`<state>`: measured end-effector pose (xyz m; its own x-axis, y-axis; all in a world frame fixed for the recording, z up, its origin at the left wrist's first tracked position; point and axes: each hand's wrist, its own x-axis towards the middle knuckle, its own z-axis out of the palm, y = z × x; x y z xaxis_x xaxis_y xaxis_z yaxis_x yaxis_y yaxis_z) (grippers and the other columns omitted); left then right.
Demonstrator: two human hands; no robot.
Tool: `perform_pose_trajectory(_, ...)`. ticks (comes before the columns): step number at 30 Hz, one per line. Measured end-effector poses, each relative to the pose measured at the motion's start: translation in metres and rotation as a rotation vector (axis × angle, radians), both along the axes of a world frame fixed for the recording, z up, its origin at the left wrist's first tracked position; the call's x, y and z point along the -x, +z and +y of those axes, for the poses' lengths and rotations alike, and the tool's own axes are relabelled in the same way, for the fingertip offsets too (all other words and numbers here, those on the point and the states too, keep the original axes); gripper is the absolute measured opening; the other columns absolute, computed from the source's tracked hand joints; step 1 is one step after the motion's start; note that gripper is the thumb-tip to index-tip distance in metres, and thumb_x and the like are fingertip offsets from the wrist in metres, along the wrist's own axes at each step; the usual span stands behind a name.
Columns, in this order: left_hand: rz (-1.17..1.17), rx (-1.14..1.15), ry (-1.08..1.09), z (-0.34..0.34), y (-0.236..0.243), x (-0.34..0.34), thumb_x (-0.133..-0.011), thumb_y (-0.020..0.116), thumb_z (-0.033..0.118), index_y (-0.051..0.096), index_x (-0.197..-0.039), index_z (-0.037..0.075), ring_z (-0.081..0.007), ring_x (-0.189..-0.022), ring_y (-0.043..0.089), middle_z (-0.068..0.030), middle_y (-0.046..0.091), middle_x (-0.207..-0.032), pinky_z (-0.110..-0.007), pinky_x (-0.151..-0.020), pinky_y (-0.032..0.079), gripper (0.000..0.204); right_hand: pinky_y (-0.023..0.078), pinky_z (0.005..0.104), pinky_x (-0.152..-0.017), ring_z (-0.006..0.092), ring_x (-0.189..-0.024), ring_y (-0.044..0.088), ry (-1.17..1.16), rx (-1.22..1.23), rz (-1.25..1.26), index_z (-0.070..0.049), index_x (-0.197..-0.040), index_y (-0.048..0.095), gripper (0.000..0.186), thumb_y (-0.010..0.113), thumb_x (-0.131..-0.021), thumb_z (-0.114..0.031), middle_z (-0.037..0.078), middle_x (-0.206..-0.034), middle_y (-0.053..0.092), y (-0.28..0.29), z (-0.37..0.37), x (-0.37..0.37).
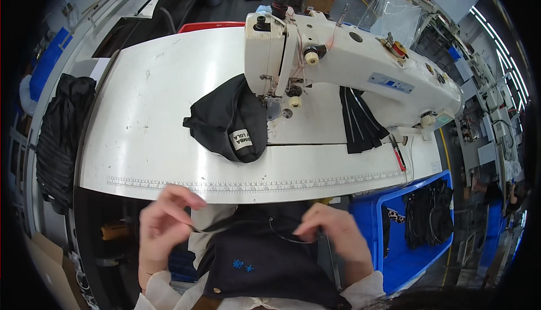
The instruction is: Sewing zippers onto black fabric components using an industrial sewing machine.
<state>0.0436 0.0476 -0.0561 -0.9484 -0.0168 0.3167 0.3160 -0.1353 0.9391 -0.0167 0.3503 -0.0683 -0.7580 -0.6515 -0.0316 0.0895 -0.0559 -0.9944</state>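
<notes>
In front of the table's near edge, above my lap, my left hand [167,225] is closed in a pinch on one end of a narrow black fabric strip [217,227]. My right hand [333,232] pinches the other end, where a thin pale line curves along it; motion blurs both hands a little. The strip's middle is hard to tell apart from the dark apron [259,268] behind it. On the table, a black fabric piece [217,118] with a white label lies under the needle area of a white sewing machine [332,51].
Several black strips with pale lines [360,121] lie beneath the machine's arm, near red-handled snips [398,155]. A ruler scale [253,186] runs along the table's front. A blue bin [389,253] with black pieces stands at the right; black fabric [62,141] hangs at the left.
</notes>
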Motion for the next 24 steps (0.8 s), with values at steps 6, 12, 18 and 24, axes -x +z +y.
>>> perform_pose_trajectory(6,-0.005,0.278,-0.296,0.049,-0.004,0.045,-0.081,0.062,-0.003,0.063,-0.089,0.000,-0.0208,-0.096,0.055,-0.0109,0.055,-0.105,-0.031,-0.083,0.044,0.008,0.049,0.0315,-0.083,0.0211,-0.096,0.061,0.019,-0.216,0.464,-0.003,-0.115,0.059,0.031,0.064,-0.085,-0.008,0.012,-0.105,0.062,-0.004,-0.044,-0.002)
perform_pose_trajectory(12,0.233,0.963,0.018,0.065,-0.021,0.099,-0.087,0.055,0.011,0.059,-0.103,-0.006,-0.0240,-0.089,0.056,-0.0138,0.060,-0.100,-0.034,-0.081,0.047,0.024,0.051,0.0239,-0.058,0.0153,-0.061,0.064,-0.192,0.102,-0.295,-0.002,-0.136,0.027,0.055,0.055,-0.090,0.002,0.013,-0.080,0.065,-0.009,-0.038,0.020)
perform_pose_trajectory(18,0.419,1.741,0.166,0.073,-0.047,0.116,-0.067,0.057,0.003,0.054,-0.102,-0.016,-0.0301,-0.088,0.054,-0.0198,0.055,-0.091,-0.035,-0.078,0.046,0.040,0.051,0.0286,-0.063,0.0168,-0.070,0.063,-0.102,-0.289,0.371,0.001,-0.118,0.052,0.032,0.053,-0.087,0.006,0.013,-0.084,0.065,-0.043,-0.041,0.079)
perform_pose_trajectory(24,0.173,1.125,0.062,0.026,-0.020,0.182,-0.070,0.060,0.003,0.059,-0.090,-0.005,-0.0270,-0.073,0.052,-0.0131,0.053,-0.078,-0.035,-0.066,0.043,0.021,0.047,0.0357,-0.082,0.0228,-0.082,0.058,-0.146,-0.559,1.617,0.004,-0.108,0.061,0.041,0.058,-0.068,-0.009,0.009,-0.088,0.061,-0.067,-0.060,0.156)
